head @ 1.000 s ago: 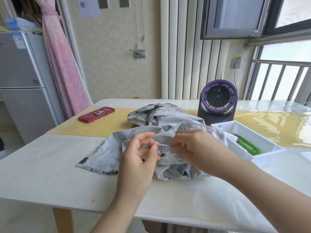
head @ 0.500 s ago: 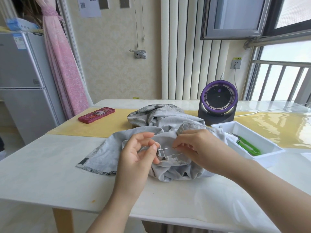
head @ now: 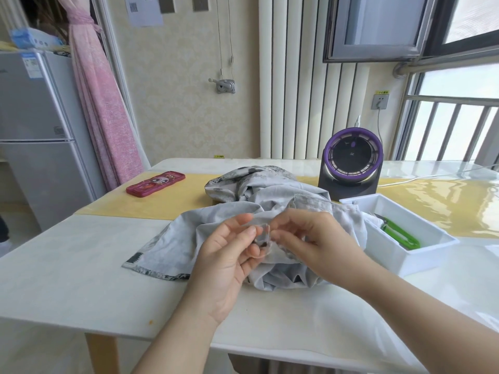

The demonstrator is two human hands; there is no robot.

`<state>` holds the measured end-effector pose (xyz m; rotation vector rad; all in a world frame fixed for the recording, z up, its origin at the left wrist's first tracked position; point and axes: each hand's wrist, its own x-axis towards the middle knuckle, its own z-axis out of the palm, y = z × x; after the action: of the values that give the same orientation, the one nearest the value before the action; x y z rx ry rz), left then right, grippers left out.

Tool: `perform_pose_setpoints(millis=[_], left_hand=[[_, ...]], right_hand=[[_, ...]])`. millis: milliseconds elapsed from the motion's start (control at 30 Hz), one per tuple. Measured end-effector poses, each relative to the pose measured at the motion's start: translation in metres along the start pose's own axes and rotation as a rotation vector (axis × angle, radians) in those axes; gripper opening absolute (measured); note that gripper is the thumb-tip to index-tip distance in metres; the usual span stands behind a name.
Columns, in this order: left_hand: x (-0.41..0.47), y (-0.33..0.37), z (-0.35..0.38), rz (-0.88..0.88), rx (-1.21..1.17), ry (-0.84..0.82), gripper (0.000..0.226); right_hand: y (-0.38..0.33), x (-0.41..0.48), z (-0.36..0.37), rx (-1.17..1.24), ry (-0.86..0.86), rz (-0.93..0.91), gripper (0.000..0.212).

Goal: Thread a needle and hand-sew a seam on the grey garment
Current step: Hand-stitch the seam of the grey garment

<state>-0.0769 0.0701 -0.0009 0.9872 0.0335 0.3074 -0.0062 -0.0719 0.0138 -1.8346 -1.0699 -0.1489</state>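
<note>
A person's left hand, at the centre of the frame, is curling its fingers round a raised fold of the grey garment, while the right hand is meeting it from the right with its fingertips drawn together in a pinch; motion blur is hiding whatever they are clamping, so the needle and thread cannot be made out. The garment is lying crumpled in the middle of the white table, its printed hem trailing toward the lower left and its bulk heaping up toward a yellow runner behind it. Both hands are working right at the cloth, which suggests that threading is behind them and stitching is under way, though no line of stitches is showing and how much of the seam remains cannot be told. Finishing, knotting off and trimming appear to be lying ahead: the green thread snips are sitting in the white tray at the right edge, just beside the garment. A purple-ringed desk fan is standing behind the tray, and a red phone case is resting on the runner at the left, well apart from the work
</note>
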Motion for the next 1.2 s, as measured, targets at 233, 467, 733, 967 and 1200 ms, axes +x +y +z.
perform_pose_setpoints(millis=[233,467,733,967,1200], left_hand=[[0.003,-0.002,-0.002,0.429,0.637,0.075,0.030],[0.005,0.003,-0.005,0.605,0.848,0.066,0.037],[0.009,0.016,-0.005,0.202,0.322,-0.037,0.022],[0.012,0.015,-0.007,0.237,0.445,-0.071,0.020],[0.013,0.014,-0.003,0.349,0.584,-0.025,0.022]], right_hand=[[0.003,0.003,-0.001,-0.491,0.088,-0.036,0.014],[-0.007,0.004,-0.009,-0.590,-0.001,-0.030,0.013],[-0.002,0.004,-0.012,-0.359,-0.023,-0.042,0.011],[-0.013,0.005,-0.005,0.226,-0.056,0.142,0.011],[-0.016,0.017,-0.005,0.347,-0.089,0.256,0.017]])
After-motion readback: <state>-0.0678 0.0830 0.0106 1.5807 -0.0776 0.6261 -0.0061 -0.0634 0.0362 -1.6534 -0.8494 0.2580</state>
